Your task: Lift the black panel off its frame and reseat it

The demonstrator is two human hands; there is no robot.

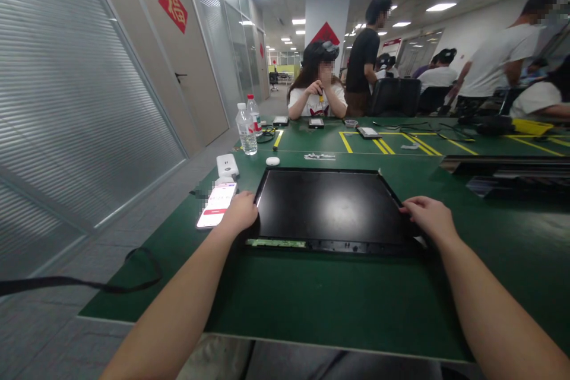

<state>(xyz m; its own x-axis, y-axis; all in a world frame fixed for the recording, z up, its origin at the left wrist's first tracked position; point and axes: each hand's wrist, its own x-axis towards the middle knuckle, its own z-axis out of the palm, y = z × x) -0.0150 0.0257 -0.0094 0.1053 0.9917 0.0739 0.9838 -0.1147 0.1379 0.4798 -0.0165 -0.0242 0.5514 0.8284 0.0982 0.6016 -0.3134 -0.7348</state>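
A black flat display panel [329, 205] lies on the green table [338, 303], its dark screen facing up. Along its near edge runs a black strip with a green circuit board [276, 243] at the left part. My left hand [241, 211] grips the panel's left edge, the fingers wrapped over it and partly hidden. At the right edge, my right hand [428, 218] pinches the frame between thumb and fingers. Just left of my left hand is a lit phone [217, 206].
Beyond the phone are a white charger [227, 165], a white earbud case [272, 161] and two bottles [247, 129]. Dark long parts [512, 167] lie at the right. A person [318, 86] sits across the table; a black strap [80, 282] hangs at the left.
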